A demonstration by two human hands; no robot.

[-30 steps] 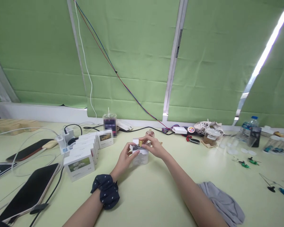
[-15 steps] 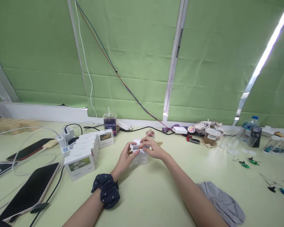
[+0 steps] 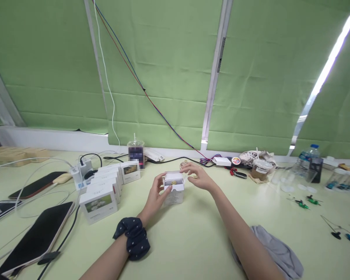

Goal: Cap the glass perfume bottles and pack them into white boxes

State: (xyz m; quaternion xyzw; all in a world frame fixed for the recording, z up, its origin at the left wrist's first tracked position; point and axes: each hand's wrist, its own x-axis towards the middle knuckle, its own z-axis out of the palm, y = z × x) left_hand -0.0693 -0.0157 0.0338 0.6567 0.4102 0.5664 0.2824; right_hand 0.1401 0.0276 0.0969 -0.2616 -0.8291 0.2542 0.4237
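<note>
A small white cardboard box [image 3: 174, 198] stands on the table with its top lifted and its side flap out. Inside it shows a small gold-coloured round thing [image 3: 174, 182], mostly hidden by the box walls. My left hand [image 3: 156, 194] grips the box from its left side, thumb at the front edge. At the box's upper right, my right hand [image 3: 200, 177] hovers with fingers stretched and slightly curled, close to the right flap; whether it touches the flap I cannot tell. A dark dotted scrunchie [image 3: 132, 238] circles my left wrist.
To the left stands a row of similar white boxes [image 3: 100, 202], beside phones [image 3: 39, 235], chargers and cables. Behind is a lidded cup [image 3: 136, 153]. Rightwards are red-handled pliers [image 3: 237, 173], a plastic tub [image 3: 261, 167], a bottle [image 3: 312, 153], small green tools [image 3: 301, 204] and grey cloth [image 3: 277, 249].
My right hand has come up and right, out of the box opening. The gold-coloured thing inside is now visible, and the back lid stands in view. My left hand keeps its hold.
</note>
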